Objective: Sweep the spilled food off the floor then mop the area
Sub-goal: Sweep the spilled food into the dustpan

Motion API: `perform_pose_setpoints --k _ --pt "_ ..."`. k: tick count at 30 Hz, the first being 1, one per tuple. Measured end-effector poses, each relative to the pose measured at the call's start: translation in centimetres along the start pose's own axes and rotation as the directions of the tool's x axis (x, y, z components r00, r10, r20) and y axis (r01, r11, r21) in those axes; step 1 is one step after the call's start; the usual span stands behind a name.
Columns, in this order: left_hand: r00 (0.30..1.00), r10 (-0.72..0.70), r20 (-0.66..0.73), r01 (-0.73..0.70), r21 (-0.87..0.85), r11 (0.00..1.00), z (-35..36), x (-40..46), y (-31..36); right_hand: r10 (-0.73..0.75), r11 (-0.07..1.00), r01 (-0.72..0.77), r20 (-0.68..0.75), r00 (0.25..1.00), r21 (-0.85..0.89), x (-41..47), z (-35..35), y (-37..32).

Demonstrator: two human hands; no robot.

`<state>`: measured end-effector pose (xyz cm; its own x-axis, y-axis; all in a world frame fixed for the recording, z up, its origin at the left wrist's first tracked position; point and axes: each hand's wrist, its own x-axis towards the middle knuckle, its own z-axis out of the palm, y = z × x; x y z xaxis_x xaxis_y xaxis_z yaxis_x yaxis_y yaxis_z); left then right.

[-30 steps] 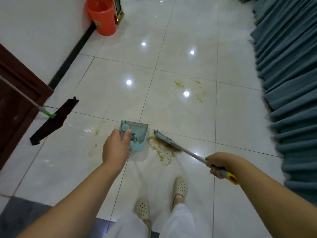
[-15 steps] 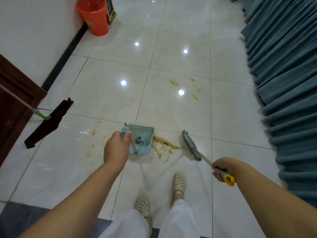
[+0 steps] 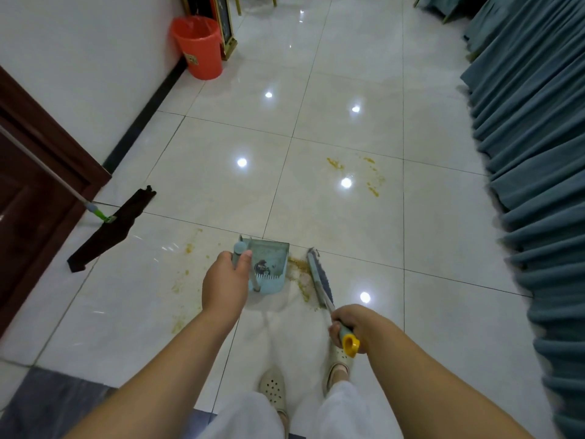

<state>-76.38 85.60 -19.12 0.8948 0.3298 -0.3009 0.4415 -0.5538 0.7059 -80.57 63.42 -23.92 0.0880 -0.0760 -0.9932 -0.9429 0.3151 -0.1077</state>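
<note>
A dustpan point(image 3: 269, 267) is gripped upright by the left hand point(image 3: 225, 285), its mouth facing spilled food point(image 3: 299, 270) for the broom point(image 3: 319, 280), clamped in the right hand point(image 3: 351, 324).

The glossy tiled floor point(image 3: 221, 172) carries a dustpan point(image 3: 270, 267); spilled food point(image 3: 299, 274) lies just right of it, a mop point(image 3: 110, 229) well left, an orange bucket point(image 3: 199, 45) far beyond.

An indoor hall, perhaps a dining venue: glossy pale tiled floor point(image 3: 221, 172), long teal pleated fabric skirting point(image 3: 535, 160) at three o'clock, dark wooden door frame point(image 3: 47, 160) at nine, orange plastic bin point(image 3: 198, 45) at eleven.
</note>
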Motion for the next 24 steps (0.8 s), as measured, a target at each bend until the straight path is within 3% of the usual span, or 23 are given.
perform_pose_setpoints --k 10,18,24 --pt "0.998 -0.012 -0.056 0.012 0.003 1.000 -1.9 1.2 -0.4 -0.021 0.997 0.020 0.009 1.000 0.074 -2.2 0.5 0.2" --pt "0.994 -0.056 -0.090 0.055 -0.010 0.998 -3.1 2.0 -1.3 -0.001 1.000 0.000 -0.065 0.998 -0.001 -2.3 -1.6 0.2" --pt "0.990 -0.100 -0.100 0.095 -0.061 0.994 -4.6 2.0 -2.8 0.033 0.999 -0.033 -0.012 0.999 0.012 -1.1 1.1 0.7"
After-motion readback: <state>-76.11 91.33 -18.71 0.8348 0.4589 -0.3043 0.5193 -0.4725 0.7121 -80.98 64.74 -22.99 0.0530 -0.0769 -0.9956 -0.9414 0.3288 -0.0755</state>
